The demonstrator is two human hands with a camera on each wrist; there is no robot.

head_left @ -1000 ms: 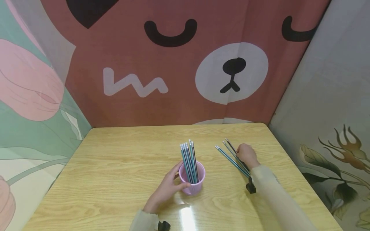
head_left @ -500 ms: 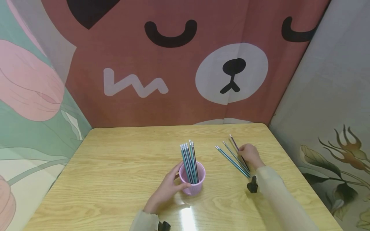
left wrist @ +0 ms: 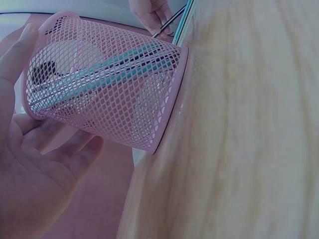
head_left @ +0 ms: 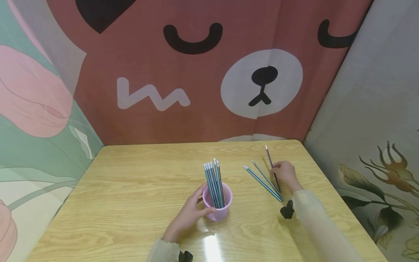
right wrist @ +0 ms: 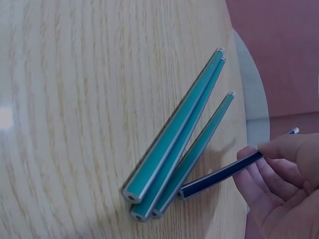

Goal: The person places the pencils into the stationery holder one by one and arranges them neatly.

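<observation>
A dark blue pencil (right wrist: 219, 177) slants up from the wooden table (head_left: 131, 182) at center right of the head view, pinched between the thumb and fingers of a person's right hand (head_left: 284, 173). Its long axis runs steeply from a pale, silver-banded end at the upper left to a blunt lower end beside three teal pencils; whether that lower end touches the wood cannot be told. The grip sits partway along the shaft, with the hand to the pencil's right.

Just left of it lie the teal pencils, a close pair (head_left: 262, 182) and a single one (head_left: 260, 169), their lower ends bunched together and their banded ends fanned toward the upper left.

Farther left, near the lower center of the frame, a pink mesh cup (head_left: 217, 215) stands upright, well apart from the blue pencil and a little lower in the frame than the right hand. A bundle of pencils (head_left: 214, 185) leans inside, banded ends up. The left hand (head_left: 193, 211) holds the cup from its left side, thumb at the near side, fingers behind; the right hand is by far the nearer to the blue pencil.

Behind the table, a reddish backdrop (head_left: 196, 80) shows a cartoon face.
</observation>
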